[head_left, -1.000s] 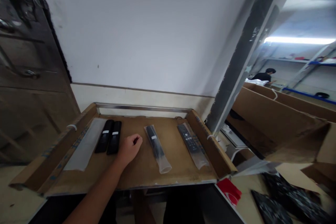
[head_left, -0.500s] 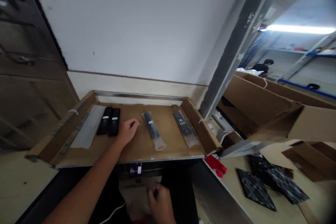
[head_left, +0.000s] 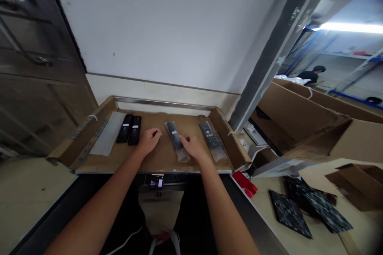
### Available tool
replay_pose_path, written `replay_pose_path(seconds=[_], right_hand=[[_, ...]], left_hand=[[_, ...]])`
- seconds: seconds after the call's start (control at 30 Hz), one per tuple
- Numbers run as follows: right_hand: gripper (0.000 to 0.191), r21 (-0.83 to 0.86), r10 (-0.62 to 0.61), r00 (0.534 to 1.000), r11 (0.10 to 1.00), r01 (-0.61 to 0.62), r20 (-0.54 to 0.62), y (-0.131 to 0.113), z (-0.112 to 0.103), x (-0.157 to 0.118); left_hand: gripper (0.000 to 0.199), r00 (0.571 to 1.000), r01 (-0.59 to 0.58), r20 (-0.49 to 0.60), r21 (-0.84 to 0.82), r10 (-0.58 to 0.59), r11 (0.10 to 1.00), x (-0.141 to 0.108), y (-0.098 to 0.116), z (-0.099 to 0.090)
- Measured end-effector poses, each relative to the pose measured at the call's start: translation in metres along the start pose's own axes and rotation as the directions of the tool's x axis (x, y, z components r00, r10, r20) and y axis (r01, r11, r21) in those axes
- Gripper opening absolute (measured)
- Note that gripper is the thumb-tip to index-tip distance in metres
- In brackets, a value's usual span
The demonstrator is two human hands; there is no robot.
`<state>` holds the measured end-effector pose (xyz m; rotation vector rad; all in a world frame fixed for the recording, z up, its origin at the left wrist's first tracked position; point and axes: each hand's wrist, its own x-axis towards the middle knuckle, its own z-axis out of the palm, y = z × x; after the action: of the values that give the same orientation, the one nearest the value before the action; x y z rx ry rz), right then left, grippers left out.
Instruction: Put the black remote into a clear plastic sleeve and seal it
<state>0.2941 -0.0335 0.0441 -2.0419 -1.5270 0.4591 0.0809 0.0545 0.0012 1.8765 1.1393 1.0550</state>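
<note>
My left hand (head_left: 150, 140) rests on the cardboard-lined tray (head_left: 155, 159) with its fingers curled in and nothing visible in them. Just left of it lie two black remote controls (head_left: 134, 130), face down and side by side. My right hand (head_left: 193, 147) is at the right edge of a remote control in a clear plastic sleeve (head_left: 174, 134), its thumb on the sleeve and its other fingers partly hidden. Farther right, another sleeved remote control (head_left: 209, 135) lies buttons up. A flat, pale plastic sleeve (head_left: 108, 133) is at the tray's left.
Raised cardboard sides (head_left: 230, 139) bound the tray, with a wall behind it. Under its front edge a lit phone (head_left: 156, 181) shows. To the right stand a metal post (head_left: 266, 63) and a large carton (head_left: 311, 115). A person (head_left: 312, 75) is in the background.
My right hand has come up from below the tray's front edge to the sleeved remote control in the middle. My left hand stays beside the two black remotes. The view has shifted slightly.
</note>
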Motion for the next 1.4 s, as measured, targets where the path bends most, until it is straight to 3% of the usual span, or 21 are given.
replay_pose_path(seconds=[0.1,0.2,0.33,0.53,0.6,0.67,0.77,0.87,1.0,1.2,1.4], right_hand=[[0.044,-0.091,-0.01,0.997,0.996,0.003,-0.077,0.001,0.025,-0.005],[0.043,-0.114,-0.06,0.99,0.992,0.046,-0.125,0.004,0.032,-0.013],[0.046,-0.187,-0.06,0.997,0.981,0.05,-0.047,-0.001,0.026,-0.013],[0.043,-0.238,0.09,0.992,0.969,-0.067,0.09,-0.018,0.02,-0.005],[0.035,-0.164,0.061,0.993,0.986,-0.043,0.105,-0.015,0.02,-0.002],[0.027,0.017,0.028,0.991,0.999,-0.03,0.131,-0.008,0.021,-0.002],[0.027,0.44,0.017,0.961,0.887,-0.142,0.276,0.002,0.02,-0.004],[0.034,0.663,-0.051,0.916,0.705,-0.25,0.398,0.007,0.015,-0.009],[0.041,0.722,-0.165,0.885,0.651,-0.234,0.435,0.01,0.009,-0.013],[0.044,0.643,-0.23,0.792,0.725,-0.248,0.565,0.014,0.007,-0.012],[0.039,0.557,-0.248,0.677,0.78,-0.285,0.693,0.019,0.005,-0.009]], left_hand=[[0.025,1.0,-0.006,-0.012,0.011,0.006,1.0,0.0,-0.001,0.0],[0.025,1.0,-0.02,-0.008,0.025,0.02,0.999,0.001,-0.003,0.0],[0.026,1.0,-0.023,-0.013,0.043,0.024,0.999,0.002,-0.004,0.001],[0.025,0.999,-0.034,-0.022,0.068,0.036,0.997,0.002,-0.002,0.002],[0.024,0.999,-0.022,-0.039,0.113,0.026,0.993,0.003,0.001,0.003],[0.025,0.998,0.013,-0.064,0.169,-0.002,0.985,0.005,0.003,0.004],[0.039,0.994,0.083,-0.084,0.192,-0.068,0.978,0.011,0.006,0.007],[0.055,0.974,0.225,-0.036,0.022,-0.224,0.974,0.022,0.009,0.012],[0.056,0.918,0.383,0.018,-0.31,-0.397,0.87,0.036,0.013,0.018],[0.048,0.924,0.269,-0.107,-0.5,-0.367,0.823,0.035,0.009,0.017],[0.047,0.892,0.183,-0.219,-0.625,-0.395,0.759,0.033,0.005,0.014]])
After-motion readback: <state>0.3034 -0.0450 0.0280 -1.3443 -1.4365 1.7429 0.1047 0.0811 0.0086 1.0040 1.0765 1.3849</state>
